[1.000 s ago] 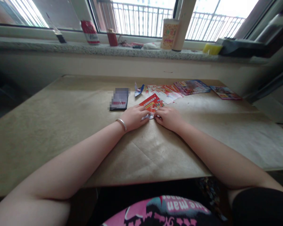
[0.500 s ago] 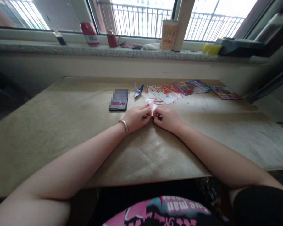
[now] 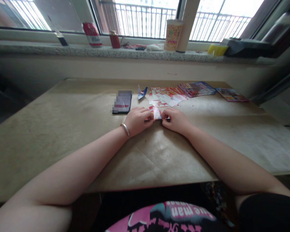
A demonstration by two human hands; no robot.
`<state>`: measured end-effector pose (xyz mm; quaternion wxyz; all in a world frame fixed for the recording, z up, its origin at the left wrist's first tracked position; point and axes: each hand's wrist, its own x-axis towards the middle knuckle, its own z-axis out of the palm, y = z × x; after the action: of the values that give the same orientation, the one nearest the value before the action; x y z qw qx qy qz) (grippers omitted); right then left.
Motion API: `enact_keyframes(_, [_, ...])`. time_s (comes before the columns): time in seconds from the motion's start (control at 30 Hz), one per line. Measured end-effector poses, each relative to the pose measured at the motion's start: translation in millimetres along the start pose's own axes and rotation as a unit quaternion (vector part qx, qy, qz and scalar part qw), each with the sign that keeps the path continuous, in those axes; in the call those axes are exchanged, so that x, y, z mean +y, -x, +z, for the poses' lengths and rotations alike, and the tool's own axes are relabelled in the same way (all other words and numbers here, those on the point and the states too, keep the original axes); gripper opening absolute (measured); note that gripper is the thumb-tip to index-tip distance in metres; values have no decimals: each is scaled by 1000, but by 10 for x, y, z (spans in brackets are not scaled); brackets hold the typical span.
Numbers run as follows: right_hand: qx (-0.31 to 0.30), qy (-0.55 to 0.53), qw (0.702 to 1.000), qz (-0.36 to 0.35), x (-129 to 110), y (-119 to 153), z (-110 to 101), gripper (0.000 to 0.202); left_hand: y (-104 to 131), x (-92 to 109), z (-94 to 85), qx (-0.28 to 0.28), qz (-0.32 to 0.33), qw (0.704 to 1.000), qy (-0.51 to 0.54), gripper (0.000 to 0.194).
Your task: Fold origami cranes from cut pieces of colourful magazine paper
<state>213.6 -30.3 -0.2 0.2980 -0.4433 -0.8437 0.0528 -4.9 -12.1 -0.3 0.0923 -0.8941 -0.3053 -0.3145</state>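
Note:
A small red and white piece of folded paper (image 3: 157,113) lies between my two hands, low over the table. My left hand (image 3: 138,120) is closed on its left side, thumb and fingers pinching the edge. At the opposite edge, my right hand (image 3: 175,120) pinches the paper with curled fingers. The paper's outer ends are hidden by my fingers. Just beyond it lie several red and white printed sheets (image 3: 168,96), overlapping. A blue and white folded paper figure (image 3: 142,92) stands left of these sheets.
A phone (image 3: 122,102) lies by my left hand on the covered table (image 3: 62,129). Colourful printed papers (image 3: 198,89) are at the back right, with another stack (image 3: 232,95) farther right. On the windowsill stand a red can (image 3: 91,34), a paper cup (image 3: 173,35) and a yellow sponge-like block (image 3: 217,50).
My hands have moved slightly apart, and more of the paper between them shows, now looking flatter. The phone, sheets and paper figure have stayed in place.

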Motion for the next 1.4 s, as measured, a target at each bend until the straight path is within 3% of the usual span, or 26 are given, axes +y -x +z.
enact_keyframes(0.33, [3,-3,1000,26,261,41,-138,4,11,-32,-31,37,-10,999,12,15])
enact_keyframes(0.83, [-14,-14,999,32,416,73,-269,6,15,-47,-19,36,-1,999,19,15])
enact_keyframes(1.17, [-23,2,998,54,445,91,-310,6,35,-2,-49,23,-29,998,58,16])
enact_keyframes(1.4, [3,11,998,60,499,102,-320,8,54,-8,-36,10,-48,996,79,14])
